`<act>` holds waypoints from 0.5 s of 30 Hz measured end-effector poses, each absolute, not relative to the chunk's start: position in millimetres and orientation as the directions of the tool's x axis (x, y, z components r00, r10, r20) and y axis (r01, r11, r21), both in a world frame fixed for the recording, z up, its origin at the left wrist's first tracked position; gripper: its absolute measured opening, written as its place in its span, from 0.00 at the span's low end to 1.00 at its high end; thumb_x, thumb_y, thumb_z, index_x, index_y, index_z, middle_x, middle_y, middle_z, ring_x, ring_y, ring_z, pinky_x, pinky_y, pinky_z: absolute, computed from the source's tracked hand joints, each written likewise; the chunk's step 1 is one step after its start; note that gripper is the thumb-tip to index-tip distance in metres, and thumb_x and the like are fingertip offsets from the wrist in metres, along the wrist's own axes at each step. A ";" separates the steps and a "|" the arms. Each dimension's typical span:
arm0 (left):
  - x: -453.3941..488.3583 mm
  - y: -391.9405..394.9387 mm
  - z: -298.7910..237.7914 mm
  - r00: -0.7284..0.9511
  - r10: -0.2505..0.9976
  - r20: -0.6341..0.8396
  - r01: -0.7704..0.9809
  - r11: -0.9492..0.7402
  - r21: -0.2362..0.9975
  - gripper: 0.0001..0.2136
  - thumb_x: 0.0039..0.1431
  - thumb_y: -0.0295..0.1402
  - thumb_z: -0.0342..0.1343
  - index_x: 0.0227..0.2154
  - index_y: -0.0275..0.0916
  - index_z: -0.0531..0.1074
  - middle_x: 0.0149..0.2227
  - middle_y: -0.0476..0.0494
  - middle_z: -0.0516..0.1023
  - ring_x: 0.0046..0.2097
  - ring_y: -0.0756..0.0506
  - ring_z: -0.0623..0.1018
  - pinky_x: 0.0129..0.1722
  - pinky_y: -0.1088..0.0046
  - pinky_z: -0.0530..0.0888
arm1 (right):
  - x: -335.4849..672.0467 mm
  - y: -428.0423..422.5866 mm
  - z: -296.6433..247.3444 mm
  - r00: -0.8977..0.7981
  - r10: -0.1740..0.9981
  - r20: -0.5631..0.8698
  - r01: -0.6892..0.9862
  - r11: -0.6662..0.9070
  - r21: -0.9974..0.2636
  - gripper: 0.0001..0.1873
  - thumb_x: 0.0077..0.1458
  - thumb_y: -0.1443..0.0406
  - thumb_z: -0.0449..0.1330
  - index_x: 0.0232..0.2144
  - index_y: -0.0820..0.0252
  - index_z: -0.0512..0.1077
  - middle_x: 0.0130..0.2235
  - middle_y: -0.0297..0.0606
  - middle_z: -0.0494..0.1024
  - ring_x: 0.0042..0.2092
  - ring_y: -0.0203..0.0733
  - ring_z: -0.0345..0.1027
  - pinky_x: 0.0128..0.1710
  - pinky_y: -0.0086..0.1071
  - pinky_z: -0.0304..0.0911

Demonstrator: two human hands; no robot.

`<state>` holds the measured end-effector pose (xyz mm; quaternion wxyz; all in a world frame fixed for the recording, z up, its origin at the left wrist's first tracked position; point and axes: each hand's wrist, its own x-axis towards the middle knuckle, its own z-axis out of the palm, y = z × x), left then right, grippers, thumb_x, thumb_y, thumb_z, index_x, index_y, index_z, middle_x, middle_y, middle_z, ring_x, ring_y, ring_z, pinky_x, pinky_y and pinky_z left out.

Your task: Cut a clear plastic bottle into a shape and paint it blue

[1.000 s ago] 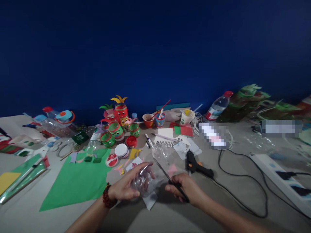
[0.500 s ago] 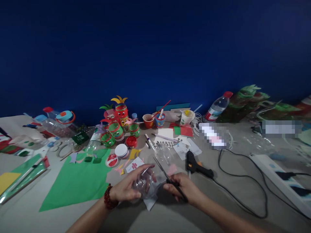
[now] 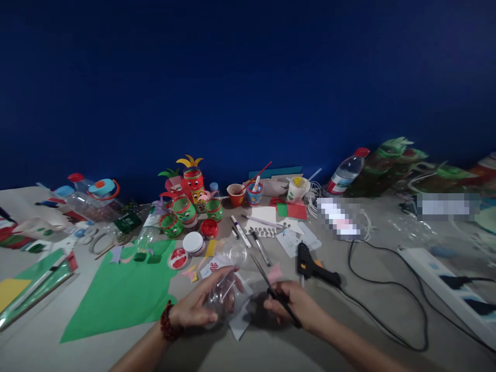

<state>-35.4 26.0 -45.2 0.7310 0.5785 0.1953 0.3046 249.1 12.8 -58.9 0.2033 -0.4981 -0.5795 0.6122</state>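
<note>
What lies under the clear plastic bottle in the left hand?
A white paper scrap pokes out beneath the clear plastic bottle onto the grey table. Whatever else lies under it is covered by the bottle and the left hand.

The light is dim, and the blue wall (image 3: 248, 77) tints everything. A soft shadow pools on the tabletop (image 3: 240, 356) between my left hand (image 3: 191, 312) and right hand (image 3: 298, 307). Things at the tabletop's far right corner are smeared and lens-bent, and two patches there are pixelated.
</note>
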 end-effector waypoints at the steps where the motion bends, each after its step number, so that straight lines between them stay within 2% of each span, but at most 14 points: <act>1: -38.9 25.1 -47.6 0.733 0.676 0.075 -0.213 0.124 0.969 0.44 0.49 0.52 0.64 0.66 0.44 0.53 0.56 0.33 0.67 0.43 0.41 0.74 0.42 0.63 0.72 | 251.3 12.9 -53.7 -0.425 0.833 -0.355 0.302 -0.239 -0.923 0.28 0.45 0.40 0.63 0.23 0.59 0.67 0.21 0.31 0.70 0.23 0.36 0.64 0.23 0.27 0.57; 5: -47.0 21.0 -56.3 0.729 0.678 0.094 -0.128 0.000 0.992 0.43 0.51 0.47 0.65 0.67 0.45 0.52 0.61 0.33 0.64 0.57 0.32 0.70 0.56 0.52 0.67 | 254.5 16.1 -32.2 -0.388 0.897 -0.212 0.174 -0.154 -0.973 0.26 0.47 0.43 0.65 0.31 0.60 0.72 0.30 0.38 0.76 0.32 0.42 0.69 0.32 0.31 0.64; 7: -45.2 19.2 -57.3 0.730 0.675 0.101 -0.108 -0.032 0.994 0.43 0.51 0.45 0.66 0.67 0.46 0.51 0.63 0.33 0.63 0.61 0.30 0.66 0.59 0.50 0.64 | 252.6 18.4 -25.7 -0.357 0.921 -0.157 0.103 -0.129 -0.986 0.26 0.47 0.44 0.65 0.36 0.60 0.73 0.34 0.40 0.77 0.34 0.42 0.69 0.34 0.33 0.66; 11: -33.8 16.9 -52.1 0.716 0.686 0.133 -0.155 -0.030 0.987 0.43 0.52 0.41 0.66 0.67 0.47 0.48 0.62 0.33 0.63 0.57 0.34 0.71 0.56 0.52 0.69 | 245.7 20.1 -22.7 -0.308 0.949 -0.071 0.038 -0.062 -0.997 0.28 0.48 0.45 0.66 0.41 0.61 0.74 0.37 0.43 0.77 0.32 0.41 0.67 0.32 0.33 0.66; 15: -24.6 16.4 -48.8 0.668 0.721 0.186 -0.198 -0.069 0.978 0.41 0.54 0.40 0.65 0.66 0.48 0.48 0.62 0.32 0.61 0.57 0.35 0.71 0.57 0.51 0.68 | 238.9 16.3 -24.6 -0.307 0.952 -0.013 0.002 -0.013 -1.000 0.28 0.50 0.45 0.65 0.41 0.60 0.74 0.35 0.41 0.76 0.30 0.39 0.64 0.29 0.32 0.64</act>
